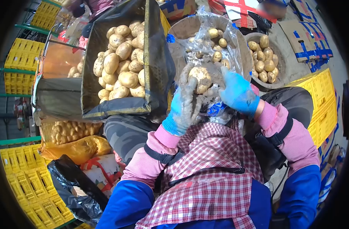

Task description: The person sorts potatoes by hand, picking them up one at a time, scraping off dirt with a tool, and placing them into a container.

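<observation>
Both my hands wear blue gloves with dirty fingers. My left hand (184, 104) grips a pale potato (200, 77) from the left, just above my lap. Opposite it, my right hand (237, 91) holds the crinkled clear plastic bag (216, 38) at the potato's right side. The bag lines a round basin (184, 29) and holds several small potatoes (217, 42). A dark crate (153, 57) heaped with large potatoes (123, 61) stands tilted to my left.
A second round bowl of potatoes (264, 57) sits at the right, beside a yellow plastic crate (321, 103). More yellow crates (33, 187), a black bag (75, 187) and a yellow mesh sack of potatoes (69, 137) lie at the lower left. Blue-taped cardboard (308, 36) lies farther back.
</observation>
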Available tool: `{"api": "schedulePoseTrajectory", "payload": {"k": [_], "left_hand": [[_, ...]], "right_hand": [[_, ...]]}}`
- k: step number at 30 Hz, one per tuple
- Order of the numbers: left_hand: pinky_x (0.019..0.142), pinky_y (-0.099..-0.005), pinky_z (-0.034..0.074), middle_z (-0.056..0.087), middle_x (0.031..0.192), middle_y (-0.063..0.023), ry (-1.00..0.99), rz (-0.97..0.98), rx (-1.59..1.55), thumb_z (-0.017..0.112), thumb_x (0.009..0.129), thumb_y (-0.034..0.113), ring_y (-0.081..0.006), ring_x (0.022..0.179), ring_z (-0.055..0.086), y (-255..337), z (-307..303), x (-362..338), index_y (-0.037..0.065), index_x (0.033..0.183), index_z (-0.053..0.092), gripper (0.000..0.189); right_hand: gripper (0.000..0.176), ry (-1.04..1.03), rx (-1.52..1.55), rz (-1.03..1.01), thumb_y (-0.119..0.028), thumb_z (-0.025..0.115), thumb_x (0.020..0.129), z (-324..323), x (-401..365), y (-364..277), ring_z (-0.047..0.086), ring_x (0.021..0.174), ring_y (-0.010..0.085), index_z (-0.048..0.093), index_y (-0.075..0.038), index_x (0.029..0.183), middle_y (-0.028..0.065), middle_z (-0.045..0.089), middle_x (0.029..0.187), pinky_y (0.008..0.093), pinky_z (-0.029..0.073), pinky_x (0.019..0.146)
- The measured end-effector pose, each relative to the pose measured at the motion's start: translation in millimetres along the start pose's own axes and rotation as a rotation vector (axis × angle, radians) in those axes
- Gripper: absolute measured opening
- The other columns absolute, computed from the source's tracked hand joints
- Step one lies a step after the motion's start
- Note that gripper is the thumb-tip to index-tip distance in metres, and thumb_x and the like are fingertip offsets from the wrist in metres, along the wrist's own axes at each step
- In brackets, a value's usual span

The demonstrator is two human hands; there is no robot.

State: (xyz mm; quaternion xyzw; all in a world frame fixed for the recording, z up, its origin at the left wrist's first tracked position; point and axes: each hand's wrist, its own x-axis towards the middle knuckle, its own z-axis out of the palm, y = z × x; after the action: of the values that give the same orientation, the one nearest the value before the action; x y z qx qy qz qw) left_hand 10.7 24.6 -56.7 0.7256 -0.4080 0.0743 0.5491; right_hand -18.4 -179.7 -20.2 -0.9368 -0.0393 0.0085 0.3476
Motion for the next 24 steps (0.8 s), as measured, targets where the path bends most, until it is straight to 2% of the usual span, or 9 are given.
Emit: {"api": "schedulePoseTrajectory", "payload": {"k": [3, 6, 7, 10, 14, 16, 17, 19, 24], "left_hand": [[0.103, -0.0305, 0.043, 0.026, 0.150, -0.0112, 0.278, -0.857, -0.938, 0.051, 0.097, 0.008, -0.0207, 0.130, 0.042, 36, 8, 26, 0.010, 0.148, 0.028, 0.056], [0.102, -0.0284, 0.043, 0.037, 0.144, -0.0102, 0.130, -0.590, -0.329, 0.051, 0.099, 0.017, -0.0195, 0.125, 0.045, 41, 11, 12, 0.010, 0.148, 0.027, 0.055], [0.102, -0.0307, 0.043, 0.042, 0.139, -0.0097, 0.396, -0.832, -0.928, 0.052, 0.099, 0.019, -0.0202, 0.121, 0.049, 50, 13, 24, 0.011, 0.149, 0.026, 0.057], [0.103, -0.0329, 0.043, 0.043, 0.138, -0.0106, 0.357, -0.787, -1.086, 0.056, 0.095, 0.010, -0.0215, 0.120, 0.051, 41, 5, 26, 0.010, 0.148, 0.026, 0.061], [0.104, -0.0384, 0.044, 0.047, 0.133, -0.0123, 0.208, -0.598, -0.677, 0.065, 0.083, 0.001, -0.0249, 0.120, 0.052, 31, 0, 24, 0.008, 0.146, 0.029, 0.072], [0.103, -0.0377, 0.046, 0.048, 0.132, -0.0122, 0.259, -0.669, -0.888, 0.070, 0.075, -0.004, -0.0240, 0.118, 0.053, 34, -1, 27, 0.006, 0.143, 0.033, 0.079], [0.101, -0.0359, 0.046, 0.048, 0.132, -0.0117, 0.222, -0.672, -0.710, 0.072, 0.072, -0.006, -0.0226, 0.117, 0.054, 36, 0, 28, 0.006, 0.142, 0.034, 0.081], [0.099, -0.0325, 0.049, 0.051, 0.129, -0.0102, 0.153, -0.568, -0.266, 0.078, 0.066, -0.009, -0.0194, 0.115, 0.056, 30, 5, 25, 0.005, 0.139, 0.038, 0.084], [0.097, -0.0305, 0.048, 0.055, 0.126, -0.0092, 0.079, -0.487, -0.153, 0.081, 0.068, -0.003, -0.0176, 0.116, 0.055, 26, 15, 18, 0.004, 0.133, 0.045, 0.075]], "right_hand": [[0.070, -0.088, 0.039, 0.051, -0.014, 0.062, 0.077, 3, -12, -25, 0.063, 0.086, 0.0432, 0.035, 0.000, 0.140, 0.0255, 0.065, 0.089, 0.0490, 0.050, 0.076], [0.077, -0.086, -0.043, -0.041, -0.009, 0.058, 0.074, 15, -19, -14, 0.062, 0.077, 0.0451, 0.029, 0.000, 0.145, 0.0269, 0.064, 0.083, 0.0503, 0.049, 0.068], [0.078, -0.111, 0.015, -0.020, -0.008, 0.058, 0.074, 6, -13, -16, 0.061, 0.078, 0.0458, 0.028, 0.000, 0.145, 0.0282, 0.064, 0.084, 0.0503, 0.049, 0.070], [0.076, -0.126, 0.148, 0.060, -0.007, 0.056, 0.075, -9, -2, -15, 0.061, 0.084, 0.0472, 0.028, -0.001, 0.146, 0.0317, 0.062, 0.089, 0.0506, 0.049, 0.074], [0.076, -0.055, 0.099, -0.020, -0.006, 0.054, 0.074, -14, -7, -17, 0.059, 0.098, 0.0475, 0.030, -0.003, 0.146, 0.0346, 0.060, 0.102, 0.0470, 0.049, 0.083], [0.074, -0.282, 0.220, 0.086, -0.004, 0.053, 0.076, -24, -8, -27, 0.060, 0.107, 0.0418, 0.031, -0.003, 0.146, 0.0316, 0.061, 0.113, 0.0424, 0.048, 0.090], [0.070, -0.126, 0.453, -0.026, -0.003, 0.051, 0.077, 1, -5, 3, 0.063, 0.107, 0.0329, 0.033, 0.000, 0.145, 0.0256, 0.064, 0.116, 0.0386, 0.049, 0.090], [0.069, -0.033, 0.454, -0.040, -0.009, 0.054, 0.076, 9, 1, 14, 0.061, 0.104, 0.0397, 0.034, 0.005, 0.141, 0.0309, 0.061, 0.112, 0.0421, 0.048, 0.089], [0.068, -0.109, 0.294, 0.082, -0.015, 0.061, 0.076, -19, -14, -20, 0.060, 0.096, 0.0451, 0.038, 0.012, 0.134, 0.0316, 0.062, 0.099, 0.0461, 0.049, 0.084]]}}
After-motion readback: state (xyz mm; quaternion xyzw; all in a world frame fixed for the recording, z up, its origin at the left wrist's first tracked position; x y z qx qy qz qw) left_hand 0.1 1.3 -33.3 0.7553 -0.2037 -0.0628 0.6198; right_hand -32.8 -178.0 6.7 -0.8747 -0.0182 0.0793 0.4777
